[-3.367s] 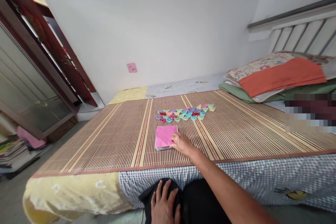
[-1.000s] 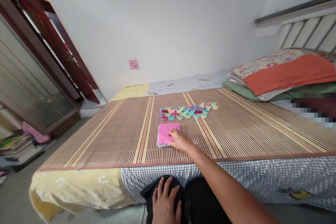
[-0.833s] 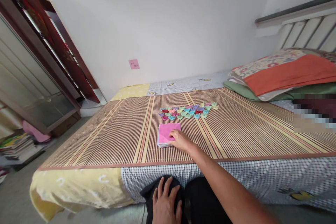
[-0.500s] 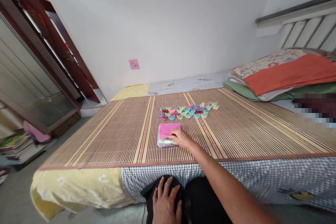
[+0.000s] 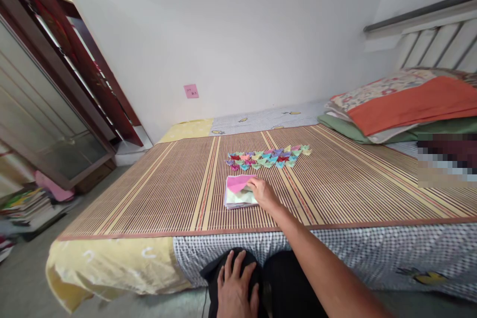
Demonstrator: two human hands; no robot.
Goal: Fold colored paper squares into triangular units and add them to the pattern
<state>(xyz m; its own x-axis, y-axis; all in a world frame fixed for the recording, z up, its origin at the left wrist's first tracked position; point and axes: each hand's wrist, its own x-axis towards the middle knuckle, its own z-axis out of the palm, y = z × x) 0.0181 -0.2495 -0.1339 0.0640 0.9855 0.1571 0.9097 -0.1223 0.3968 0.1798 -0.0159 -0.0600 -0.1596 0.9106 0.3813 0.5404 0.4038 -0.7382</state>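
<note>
A stack of paper sheets (image 5: 238, 200) lies on the striped bamboo mat in front of me, a pale green sheet showing beneath the top one. My right hand (image 5: 262, 192) pinches the near right corner of the pink sheet of paper (image 5: 237, 183) on top. That corner is lifted and folded back, while the far edge still rests on the stack. Just beyond the stack stand several small folded paper pieces (image 5: 268, 157) in many colours, arranged in rows. Resting flat on my knee, my left hand (image 5: 237, 283) has its fingers spread and holds nothing.
The bamboo mat (image 5: 156, 194) covers most of the bed. Folded bedding with an orange band (image 5: 413, 104) is piled at the right, below a radiator (image 5: 436, 42). A pink note (image 5: 191, 91) is on the wall. Stacked books (image 5: 26, 208) lie at the far left.
My right hand has moved slightly right and up, peeling the pink sheet's near corner off the stack and uncovering more of the pale green sheet. My left hand has stayed on my knee.
</note>
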